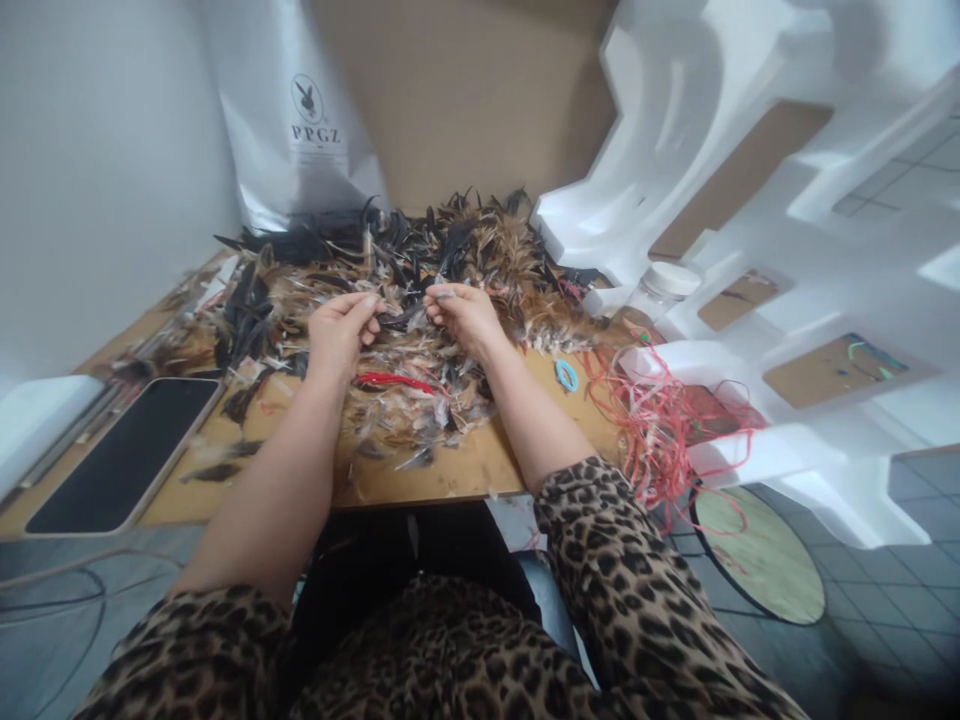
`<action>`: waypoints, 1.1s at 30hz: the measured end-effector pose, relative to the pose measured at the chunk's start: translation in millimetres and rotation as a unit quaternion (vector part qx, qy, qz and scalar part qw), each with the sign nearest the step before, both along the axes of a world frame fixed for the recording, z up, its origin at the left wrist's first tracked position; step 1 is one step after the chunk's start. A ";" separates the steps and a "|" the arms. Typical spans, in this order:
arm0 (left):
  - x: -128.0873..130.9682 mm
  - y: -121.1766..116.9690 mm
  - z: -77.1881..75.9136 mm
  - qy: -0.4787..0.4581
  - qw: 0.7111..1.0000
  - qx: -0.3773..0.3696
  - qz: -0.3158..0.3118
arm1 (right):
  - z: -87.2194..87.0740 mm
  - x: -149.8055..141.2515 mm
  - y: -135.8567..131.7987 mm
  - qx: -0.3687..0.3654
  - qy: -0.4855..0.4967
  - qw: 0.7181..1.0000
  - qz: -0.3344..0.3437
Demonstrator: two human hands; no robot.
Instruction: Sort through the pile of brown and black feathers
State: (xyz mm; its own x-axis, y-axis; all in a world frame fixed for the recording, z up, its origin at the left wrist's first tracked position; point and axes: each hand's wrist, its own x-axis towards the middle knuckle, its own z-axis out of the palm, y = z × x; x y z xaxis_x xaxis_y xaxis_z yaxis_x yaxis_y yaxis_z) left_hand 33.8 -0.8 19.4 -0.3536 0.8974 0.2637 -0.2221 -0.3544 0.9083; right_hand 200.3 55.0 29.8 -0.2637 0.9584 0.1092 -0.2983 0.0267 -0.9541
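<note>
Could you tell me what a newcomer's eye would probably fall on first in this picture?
Probably the broad heap of brown and black feathers across the table, with both hands pinching just above it. Next might come the tangle of pinkish-red strings spilling off the table's right side, and then the silvery bag with a rabbit-head logo standing behind the heap on the left.

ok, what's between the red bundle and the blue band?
In the head view: loose feathers next to the red bundle, then the right forearm, nearer the blue band.
</note>
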 end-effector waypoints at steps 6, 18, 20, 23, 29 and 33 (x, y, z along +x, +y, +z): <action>4.0 -5.4 2.0 -0.016 0.988 -0.069 -0.136 | 3.7 -1.6 -2.8 -0.002 0.039 0.999 0.006; -1.1 -6.1 3.4 -0.110 0.941 -0.186 -0.261 | 5.1 -8.0 -10.1 0.000 0.064 0.998 0.002; -2.2 -7.2 4.2 -0.114 0.932 -0.200 -0.281 | 4.2 -9.3 -11.1 0.004 0.058 0.998 0.002; -3.7 -8.1 3.7 -0.112 0.922 -0.210 -0.306 | 1.5 -10.7 -11.4 0.017 0.042 0.999 -0.001; -3.7 -9.0 1.3 -0.114 0.906 -0.227 -0.339 | -10.1 -10.4 -6.1 0.083 0.012 0.996 -0.003; -1.2 -11.0 1.3 -0.117 0.896 -0.240 -0.355 | -12.3 -10.6 -7.3 0.131 -0.013 0.991 -0.010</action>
State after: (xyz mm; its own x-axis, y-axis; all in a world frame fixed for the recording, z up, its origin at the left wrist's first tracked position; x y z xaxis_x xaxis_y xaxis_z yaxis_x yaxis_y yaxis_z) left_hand 32.6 -11.8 20.8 0.3557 0.9084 -0.2197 -0.4412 0.3704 0.8174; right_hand 189.8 47.7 17.6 -0.2517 0.9027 0.3491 -0.2711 0.2805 -0.9208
